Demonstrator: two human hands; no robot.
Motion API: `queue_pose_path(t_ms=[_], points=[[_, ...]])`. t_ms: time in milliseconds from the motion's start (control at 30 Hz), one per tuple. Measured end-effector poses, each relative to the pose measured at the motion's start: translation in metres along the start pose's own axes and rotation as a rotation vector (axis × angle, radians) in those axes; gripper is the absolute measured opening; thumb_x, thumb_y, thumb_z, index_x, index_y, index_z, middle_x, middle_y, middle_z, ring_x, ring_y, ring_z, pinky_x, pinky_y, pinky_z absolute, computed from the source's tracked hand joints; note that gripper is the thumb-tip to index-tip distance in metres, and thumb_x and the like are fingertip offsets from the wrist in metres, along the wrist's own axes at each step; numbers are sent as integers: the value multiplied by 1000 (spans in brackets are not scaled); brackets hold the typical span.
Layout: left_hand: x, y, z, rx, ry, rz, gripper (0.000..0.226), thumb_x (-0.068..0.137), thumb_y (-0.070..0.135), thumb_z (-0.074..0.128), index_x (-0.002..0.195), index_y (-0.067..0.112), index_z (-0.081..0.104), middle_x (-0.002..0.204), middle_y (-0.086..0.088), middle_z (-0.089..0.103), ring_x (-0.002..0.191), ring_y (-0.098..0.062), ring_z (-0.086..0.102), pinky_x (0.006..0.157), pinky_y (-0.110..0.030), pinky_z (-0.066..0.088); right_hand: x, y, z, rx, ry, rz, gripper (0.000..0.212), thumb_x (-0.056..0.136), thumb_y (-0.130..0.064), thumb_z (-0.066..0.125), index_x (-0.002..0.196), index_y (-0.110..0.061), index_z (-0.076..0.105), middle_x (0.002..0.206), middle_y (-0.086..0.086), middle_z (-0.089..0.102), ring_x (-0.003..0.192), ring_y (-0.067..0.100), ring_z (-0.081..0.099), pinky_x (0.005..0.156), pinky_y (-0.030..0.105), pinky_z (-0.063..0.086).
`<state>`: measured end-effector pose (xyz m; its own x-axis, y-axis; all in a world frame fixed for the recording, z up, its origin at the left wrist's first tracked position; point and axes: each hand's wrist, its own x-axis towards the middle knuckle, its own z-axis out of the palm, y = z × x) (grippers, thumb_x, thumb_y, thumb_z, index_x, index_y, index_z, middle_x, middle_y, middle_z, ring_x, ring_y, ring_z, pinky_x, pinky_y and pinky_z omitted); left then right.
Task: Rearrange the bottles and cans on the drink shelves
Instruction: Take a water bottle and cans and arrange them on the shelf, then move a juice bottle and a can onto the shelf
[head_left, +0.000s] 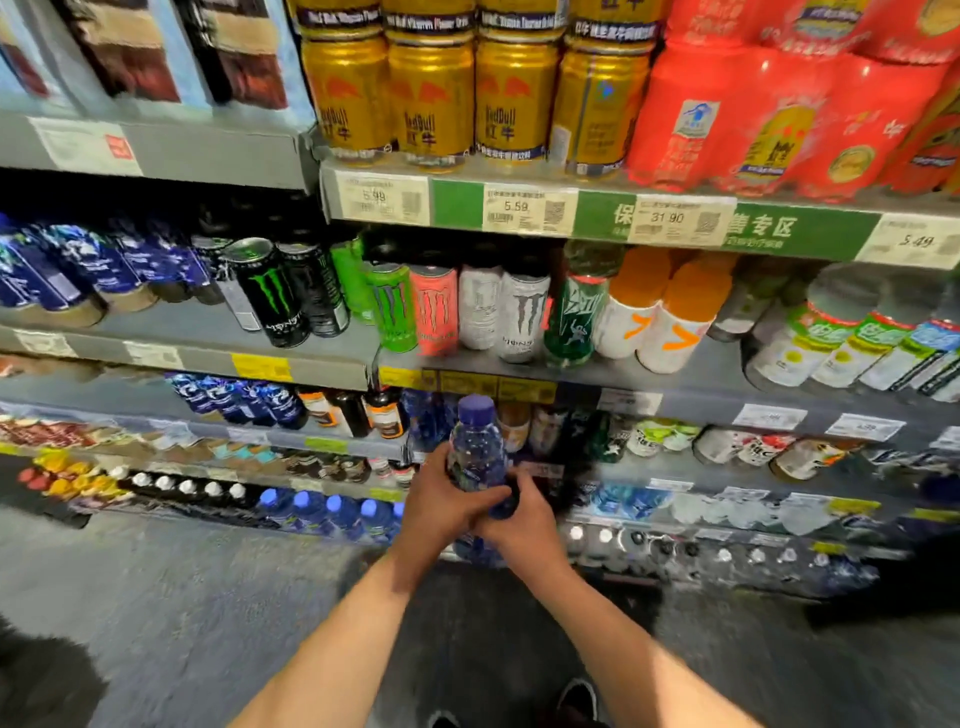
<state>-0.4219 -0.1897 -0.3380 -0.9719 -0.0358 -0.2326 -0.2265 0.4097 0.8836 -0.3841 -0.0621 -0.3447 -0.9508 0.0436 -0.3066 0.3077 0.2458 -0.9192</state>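
Observation:
A blue bottle (475, 447) with a purple cap stands upright in front of the lower shelves. My left hand (441, 512) grips its body from the left. My right hand (524, 525) holds a second blue bottle (480, 553) low down, its fingers curled round the top; most of that bottle is hidden behind my hands. Behind the bottles, more blue bottles (426, 421) stand on the third shelf.
Monster cans (275, 296) and orange-capped bottles (670, 317) fill the shelf above. Gold Red Bull cans (431, 98) and red cans (769, 114) stand on the top shelf. Blue-capped bottles (332, 512) line the bottom row. Grey floor lies at the left.

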Motion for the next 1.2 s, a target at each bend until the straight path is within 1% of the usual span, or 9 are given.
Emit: queue_pose_path(t_ms=[167,333,400,500,600,767,967,1100,1200], points=[[21,-20,0,-84,138,-25,70,61,23,96,123,16,64,106,5,69,98,-14,66,69,-3,43,38,24,-5,-6,33,82,41,83,2,66,123,-5,57,115,12,65,106,20,64,83,19,45],[42,-45,10,-108,234,-32,74,61,19,96,126,9,61,116,-5,72,106,-18,67,89,-17,51,93,63,-4,-93,336,56,21,89,-16,68,107,-9,60,98,6,60,91,18,55,77,29,39],[49,-51,13,-105,241,-10,73,63,13,94,127,5,60,111,-2,70,100,-14,65,82,-6,48,116,74,9,-138,399,19,33,87,-21,69,116,-5,64,108,10,67,96,21,59,79,30,44],[62,-61,15,-135,194,-52,71,66,14,92,128,11,58,102,11,66,91,-4,64,87,-23,54,149,88,28,-179,490,17,68,84,-37,69,139,-2,49,135,19,59,122,36,56,97,44,49],[71,-74,19,-154,184,-65,69,70,7,90,130,10,57,103,11,66,85,7,65,79,-17,52,171,95,40,-68,560,63,91,81,-48,71,152,-9,31,152,15,44,139,34,43,112,49,40],[86,-99,28,-220,172,-65,73,69,-3,88,134,9,55,117,2,70,92,14,66,79,-8,52,190,111,53,12,710,8,90,78,-30,81,149,-2,33,144,21,51,129,36,51,106,41,44],[96,-113,29,-221,186,-71,65,70,-11,84,127,5,58,107,5,68,83,14,65,70,-7,51,209,118,65,-50,797,14,81,78,-43,78,143,-8,43,145,18,46,133,36,46,105,47,44],[105,-120,30,-187,196,-67,68,67,6,92,127,13,60,109,7,71,95,-3,68,81,-20,56,217,112,72,-36,832,56,78,78,-38,80,140,-11,40,139,13,54,122,33,56,92,44,52],[106,-121,32,-128,230,-43,77,64,21,95,131,17,58,106,17,68,95,0,65,81,-7,49,223,111,76,-6,822,74,71,81,-29,79,134,-14,35,131,11,61,113,31,62,88,45,54]])
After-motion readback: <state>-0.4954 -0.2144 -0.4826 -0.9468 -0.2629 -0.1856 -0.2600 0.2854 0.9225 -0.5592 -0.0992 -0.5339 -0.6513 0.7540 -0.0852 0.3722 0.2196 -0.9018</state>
